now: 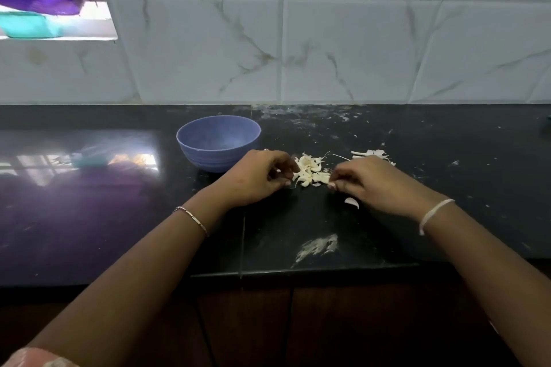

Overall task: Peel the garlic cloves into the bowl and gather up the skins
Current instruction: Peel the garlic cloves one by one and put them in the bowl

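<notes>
The counter [89, 217] lies open to the left of the blue bowl [218, 143] and along its near edge, where only a white smear [317, 246] marks it. The bowl stands just behind the left hand [256, 179], which with the right hand [366, 182] flanks the garlic pile [310, 171], leaving a narrow gap between the hands at the front. The tiled wall [328, 48] bounds the back, scattered skins [372, 155] lie beyond the right hand, and one loose piece [352, 202] sits just beside its wrist.
</notes>
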